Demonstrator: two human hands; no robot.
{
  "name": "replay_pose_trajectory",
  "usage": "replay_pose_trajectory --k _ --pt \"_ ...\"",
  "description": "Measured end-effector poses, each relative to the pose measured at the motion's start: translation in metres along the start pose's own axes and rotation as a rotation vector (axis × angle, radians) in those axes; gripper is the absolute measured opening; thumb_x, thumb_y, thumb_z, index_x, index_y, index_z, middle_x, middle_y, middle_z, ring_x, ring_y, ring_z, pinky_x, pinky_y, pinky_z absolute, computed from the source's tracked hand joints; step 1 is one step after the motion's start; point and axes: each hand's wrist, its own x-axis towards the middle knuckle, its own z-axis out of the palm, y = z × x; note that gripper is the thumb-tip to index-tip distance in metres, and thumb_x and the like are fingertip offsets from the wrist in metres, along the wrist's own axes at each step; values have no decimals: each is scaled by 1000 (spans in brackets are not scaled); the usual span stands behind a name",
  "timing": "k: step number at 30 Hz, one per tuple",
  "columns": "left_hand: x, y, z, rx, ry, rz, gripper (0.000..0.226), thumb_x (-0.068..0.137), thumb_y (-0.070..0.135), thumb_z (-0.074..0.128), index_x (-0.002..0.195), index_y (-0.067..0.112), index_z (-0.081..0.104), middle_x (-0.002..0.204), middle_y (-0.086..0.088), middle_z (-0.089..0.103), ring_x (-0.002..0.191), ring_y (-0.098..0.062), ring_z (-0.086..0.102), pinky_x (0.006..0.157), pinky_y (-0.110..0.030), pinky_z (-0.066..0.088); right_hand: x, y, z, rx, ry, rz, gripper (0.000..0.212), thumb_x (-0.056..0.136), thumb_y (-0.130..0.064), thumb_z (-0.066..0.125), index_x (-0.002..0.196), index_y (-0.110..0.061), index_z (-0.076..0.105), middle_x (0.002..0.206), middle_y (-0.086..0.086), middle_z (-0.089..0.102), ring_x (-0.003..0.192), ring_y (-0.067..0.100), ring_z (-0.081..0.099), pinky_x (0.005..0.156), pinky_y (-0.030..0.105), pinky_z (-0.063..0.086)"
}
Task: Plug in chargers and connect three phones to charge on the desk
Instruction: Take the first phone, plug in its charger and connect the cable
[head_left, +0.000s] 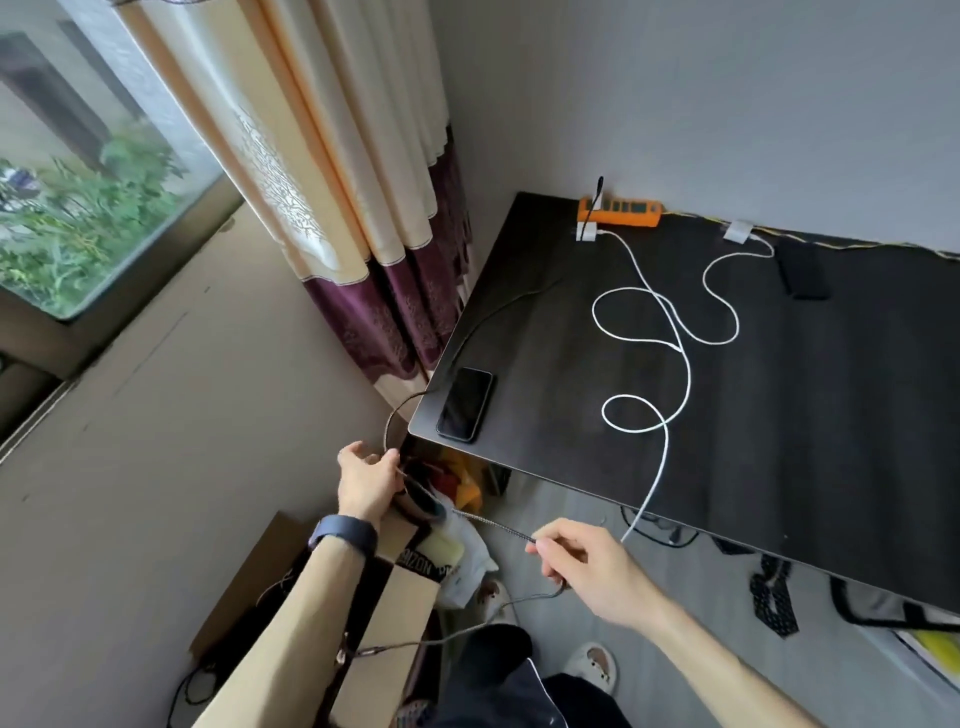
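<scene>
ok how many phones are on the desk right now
2. The first phone lies at the near left corner of the desk. The second phone lies by the far edge, right of the orange power strip. A third may be hidden off the desk.

- My left hand (366, 480) is stretched forward with its back turned up, and its fingers are curled round a thin dark braided cable (491, 524).
- My left forearm rises from the bottom edge, with a dark blue wristband (343, 535) on the wrist.
- My right hand (587, 566) is lower and further right. Thumb and forefinger pinch the same cable, and the other fingers are loosely bent.
- My right forearm enters from the bottom right corner.
- The hands are apart, and the cable runs straight between them.
</scene>
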Motion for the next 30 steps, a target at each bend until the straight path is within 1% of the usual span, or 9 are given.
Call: replay_pose_trajectory --k 2,4,6,10,16,21,25,27,30 --pt "-26 -5 6 473 -86 398 69 83 19 58 148 20 36 150 -6 43 132 -25 46 113 -40 37 5 -9 4 -14 23 -50 20 101 -28 54 91 -26 72 74 -12 69 71 2 63 72 21 52" --pt "-56 -5 18 696 -425 735 63 76 18 49 139 25 54 144 3 53 138 -13 38 118 -34 29 11 -20 7 -80 49 -96 22 100 -30 54 84 -30 69 74 -14 69 71 1 63 72 18 49" --pt "-75 -3 27 875 -606 752 39 86 24 48 120 28 67 121 6 69 120 -11 57 103 -31 44 18 -30 7 -124 120 -126 23 98 -31 56 78 -30 68 74 -15 69 73 4 63 72 20 48" --pt "-69 21 21 1127 -380 828 34 98 51 43 97 23 62 98 7 69 96 -17 63 78 -33 51 27 -48 -9 -89 258 -147 16 95 -33 62 83 -28 70 71 -13 72 72 4 66 70 17 48" --pt "-21 62 -37 955 -113 1041 34 98 54 43 95 27 65 99 9 70 96 -20 65 74 -34 52 41 -61 -26 -37 76 -109 37 99 -34 56 70 -15 67 55 -1 60 57 10 54 68 28 44" --pt "51 75 -116 1042 149 767 32 102 46 37 107 27 63 108 0 70 101 -30 64 80 -39 52 48 -66 -24 122 118 -47 36 98 -26 56 63 -17 62 51 1 44 49 14 40 61 30 40" --pt "55 56 -107 1221 -82 773 58 88 35 50 145 32 39 143 0 49 130 -27 46 104 -45 42 58 -89 1 -107 147 -76 29 100 -29 52 77 -19 68 52 -11 41 50 10 36 54 22 35" --pt "27 52 -74 1029 -274 1020 67 82 36 54 147 30 39 145 3 49 134 -22 44 109 -41 39 63 -103 14 -227 151 -115 29 100 -34 52 79 -22 69 52 -15 47 50 3 40 54 17 35" --pt "-13 51 -32 895 -453 1218 39 94 40 51 131 28 56 126 4 63 118 -18 56 100 -35 44 71 -117 23 -346 183 -161 30 98 -38 55 75 -25 68 60 -15 58 55 1 47 57 16 39"
